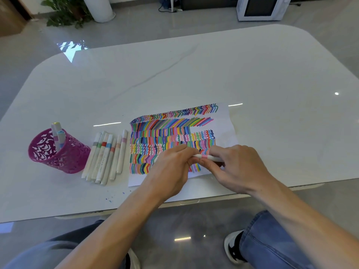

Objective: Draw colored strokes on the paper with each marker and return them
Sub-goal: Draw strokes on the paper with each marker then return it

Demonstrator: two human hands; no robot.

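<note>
Gripping pink-banded marker [206,157] over paper [223,123]: left hand [171,167], right hand [237,166] both clamped.

one sheet of paper [227,125] is lying on one white table [174,74]. seven loose markers [105,158] are lying in a row beside it. two upright markers [59,133] are standing in one pink cup [64,162]. one pink-banded marker [205,156] is being gripped by two hands, the left hand [171,167] and the right hand [239,166]. ten markers are showing altogether.
</note>
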